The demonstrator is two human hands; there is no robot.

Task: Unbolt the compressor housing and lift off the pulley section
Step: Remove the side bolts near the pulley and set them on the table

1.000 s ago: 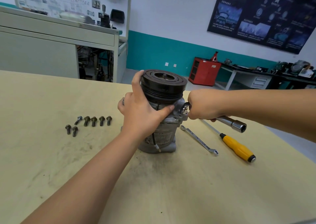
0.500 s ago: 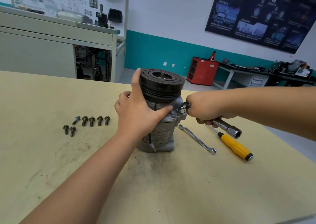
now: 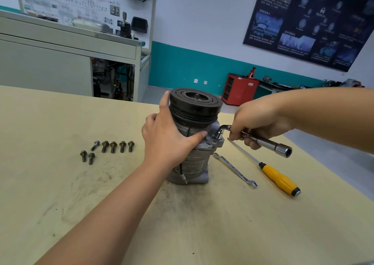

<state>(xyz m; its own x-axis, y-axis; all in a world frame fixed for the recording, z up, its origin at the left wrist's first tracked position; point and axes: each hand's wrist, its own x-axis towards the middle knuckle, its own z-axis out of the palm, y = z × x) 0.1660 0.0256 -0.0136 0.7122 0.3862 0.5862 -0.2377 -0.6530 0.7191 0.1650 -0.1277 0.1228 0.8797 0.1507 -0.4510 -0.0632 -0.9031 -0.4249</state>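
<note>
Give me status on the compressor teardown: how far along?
Done: seven bolts lie loose on the table. In hand: the left hand steadies the compressor housing under the pulley section; the right hand holds an L-shaped socket wrench, its socket down on the housing flange. Left: the bolt under it, any out of view, then lifting off the pulley section, not yet separated.

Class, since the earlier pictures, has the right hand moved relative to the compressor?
Yes. The right hand has slid outward along the socket wrench, away from the compressor, uncovering the wrench's bend beside the housing.
</note>
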